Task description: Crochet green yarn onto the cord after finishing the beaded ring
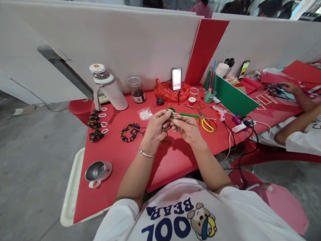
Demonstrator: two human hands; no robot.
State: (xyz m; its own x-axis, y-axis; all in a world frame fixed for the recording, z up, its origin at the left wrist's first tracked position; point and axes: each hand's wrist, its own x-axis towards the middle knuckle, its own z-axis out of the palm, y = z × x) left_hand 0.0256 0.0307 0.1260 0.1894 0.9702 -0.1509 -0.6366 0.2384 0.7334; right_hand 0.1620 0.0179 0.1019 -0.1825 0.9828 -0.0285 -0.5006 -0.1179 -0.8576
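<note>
Both hands up over the red table [105, 199], fingertips meeting or nearly so. Left hand [157, 124] pinches a small piece of green yarn work [172, 109] between thumb and fingers; metal bracelet [147, 154] on that wrist. Right hand [187, 129] is closed around a green-handled hook [190, 115], its near end at the yarn, metal shaft pointing off to the right; exact finger contact too small to tell. Yellow-handled scissors [207, 126] lie just right of the right hand, pink glue gun [220, 113] beyond. Left of the left hand: multicolour braided ring [125, 136] flat on the table, bag of white beads [145, 114] above it. Mug [108, 170] near the table's left edge. Phone [177, 79] stands upright at red plastic bag [159, 90], behind the hands. Co-worker's hand [291, 88] far right, well apart.
</note>
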